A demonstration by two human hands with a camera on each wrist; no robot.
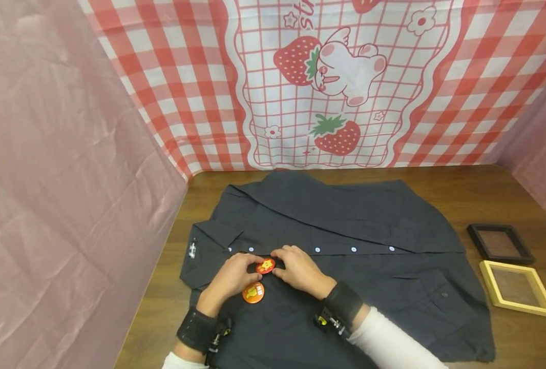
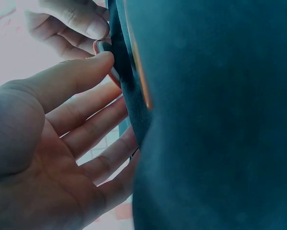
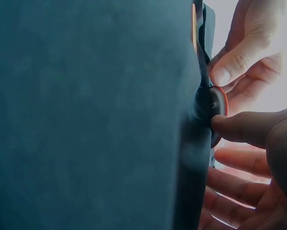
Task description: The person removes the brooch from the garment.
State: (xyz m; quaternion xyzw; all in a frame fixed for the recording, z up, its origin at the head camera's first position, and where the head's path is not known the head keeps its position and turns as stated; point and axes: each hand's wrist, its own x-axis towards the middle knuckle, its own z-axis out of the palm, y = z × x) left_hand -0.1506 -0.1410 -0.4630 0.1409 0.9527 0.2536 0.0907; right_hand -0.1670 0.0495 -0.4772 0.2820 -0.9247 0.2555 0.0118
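Note:
A round red badge with a yellow star-like figure is at the chest of a dark grey shirt, which lies spread with its row of white buttons. From the left, my left hand holds the badge's rim between thumb and forefinger. My right hand grips it from the opposite side. In the right wrist view, the badge stands tilted against the cloth, its grey back partly showing beside the thumb. Just below it in the head view, an orange badge with a yellow figure lies on the shirt.
Two small frames, one black and one yellow, lie on the wooden table right of the shirt. A red checked cloth hangs behind, and a pink curtain borders the left side.

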